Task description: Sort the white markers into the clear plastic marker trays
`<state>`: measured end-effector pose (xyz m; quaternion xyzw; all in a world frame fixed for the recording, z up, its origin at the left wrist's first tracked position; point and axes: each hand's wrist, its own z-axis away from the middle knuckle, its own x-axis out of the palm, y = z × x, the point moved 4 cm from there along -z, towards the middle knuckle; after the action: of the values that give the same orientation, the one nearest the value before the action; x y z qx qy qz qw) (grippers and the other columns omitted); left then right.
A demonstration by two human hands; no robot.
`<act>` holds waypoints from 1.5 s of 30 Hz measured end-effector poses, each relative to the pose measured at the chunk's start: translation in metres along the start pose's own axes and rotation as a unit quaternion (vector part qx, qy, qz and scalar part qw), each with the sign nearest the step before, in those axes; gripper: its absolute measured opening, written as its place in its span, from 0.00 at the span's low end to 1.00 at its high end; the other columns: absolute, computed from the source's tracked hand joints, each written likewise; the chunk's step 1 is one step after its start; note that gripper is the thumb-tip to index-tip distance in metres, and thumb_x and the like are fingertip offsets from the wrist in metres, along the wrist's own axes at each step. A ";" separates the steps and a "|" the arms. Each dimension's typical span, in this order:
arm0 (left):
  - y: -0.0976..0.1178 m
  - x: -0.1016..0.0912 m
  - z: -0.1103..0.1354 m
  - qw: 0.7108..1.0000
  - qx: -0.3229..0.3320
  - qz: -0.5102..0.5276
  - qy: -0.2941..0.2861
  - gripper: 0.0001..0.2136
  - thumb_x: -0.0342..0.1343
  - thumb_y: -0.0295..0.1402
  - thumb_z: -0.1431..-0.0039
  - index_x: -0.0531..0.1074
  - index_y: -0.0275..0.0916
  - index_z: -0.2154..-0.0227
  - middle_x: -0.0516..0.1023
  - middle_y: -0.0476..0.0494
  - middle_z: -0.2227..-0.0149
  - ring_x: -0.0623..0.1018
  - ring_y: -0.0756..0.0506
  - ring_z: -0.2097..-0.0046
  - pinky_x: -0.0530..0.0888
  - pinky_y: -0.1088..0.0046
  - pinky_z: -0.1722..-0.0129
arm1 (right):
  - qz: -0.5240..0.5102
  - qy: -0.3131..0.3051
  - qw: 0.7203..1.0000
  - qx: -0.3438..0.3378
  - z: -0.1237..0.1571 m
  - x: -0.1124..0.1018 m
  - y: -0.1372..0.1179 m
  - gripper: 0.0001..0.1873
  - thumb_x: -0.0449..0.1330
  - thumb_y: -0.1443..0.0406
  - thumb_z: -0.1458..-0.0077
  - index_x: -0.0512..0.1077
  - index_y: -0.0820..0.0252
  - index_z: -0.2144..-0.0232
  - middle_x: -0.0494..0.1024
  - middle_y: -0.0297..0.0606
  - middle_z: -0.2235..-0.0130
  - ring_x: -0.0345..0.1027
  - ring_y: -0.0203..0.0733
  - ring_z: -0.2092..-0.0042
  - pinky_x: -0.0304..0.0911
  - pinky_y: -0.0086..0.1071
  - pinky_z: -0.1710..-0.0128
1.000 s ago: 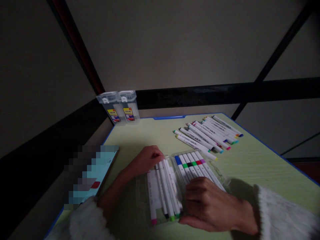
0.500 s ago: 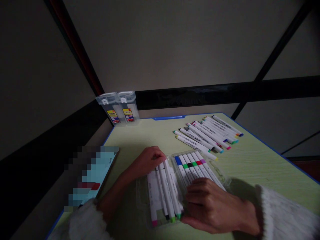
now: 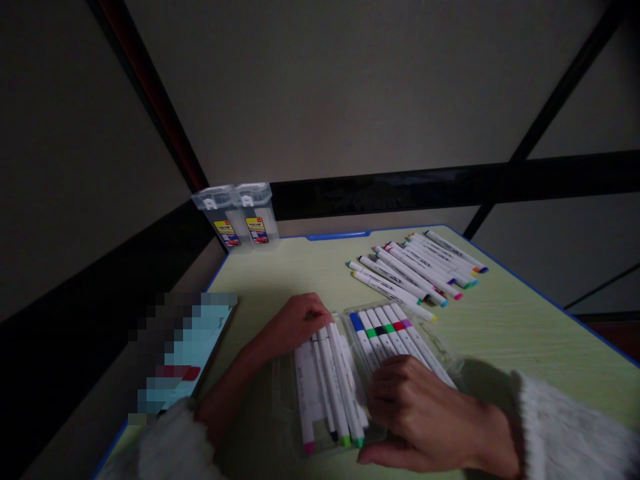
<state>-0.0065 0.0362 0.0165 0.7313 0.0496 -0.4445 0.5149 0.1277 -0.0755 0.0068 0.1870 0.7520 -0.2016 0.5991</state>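
Note:
An open clear plastic case (image 3: 287, 400) lies on the pale green table (image 3: 500, 333) near me. Its left half holds several white markers (image 3: 327, 387) with coloured tips. Its right half (image 3: 440, 347) holds a row of markers (image 3: 387, 330) with blue, green, black, red and purple caps. My left hand (image 3: 293, 323) is curled, fingertips pressed on the top ends of the left-half markers. My right hand (image 3: 415, 417) is curled over the lower end of the case, fingers resting on the markers.
A loose pile of white markers (image 3: 417, 270) lies at the table's far right. Two upright clear cases (image 3: 240, 217) with yellow labels stand at the far left corner. A blurred blue book-like object (image 3: 180, 353) sits at the left edge. Dark bars and a wall stand behind.
My right hand has slid slightly down and left along the case. The markers in the left half have shifted a little. My left hand has stayed in place.

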 end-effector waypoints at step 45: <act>0.003 0.007 0.000 0.999 -0.002 -0.030 -0.035 0.11 0.48 0.32 0.46 0.75 0.36 0.70 0.65 0.48 0.70 0.68 0.51 0.67 0.65 0.76 0.66 | -0.026 -0.094 0.993 -0.068 0.002 -0.009 0.008 0.08 0.49 0.65 0.51 0.66 0.60 0.76 0.70 0.36 0.76 0.59 0.39 0.74 0.51 0.36 0.72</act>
<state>-0.0009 0.0318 0.0131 0.7123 0.0540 -0.4850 0.5046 0.1356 -0.0706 0.0142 0.1064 0.7093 -0.1820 0.6727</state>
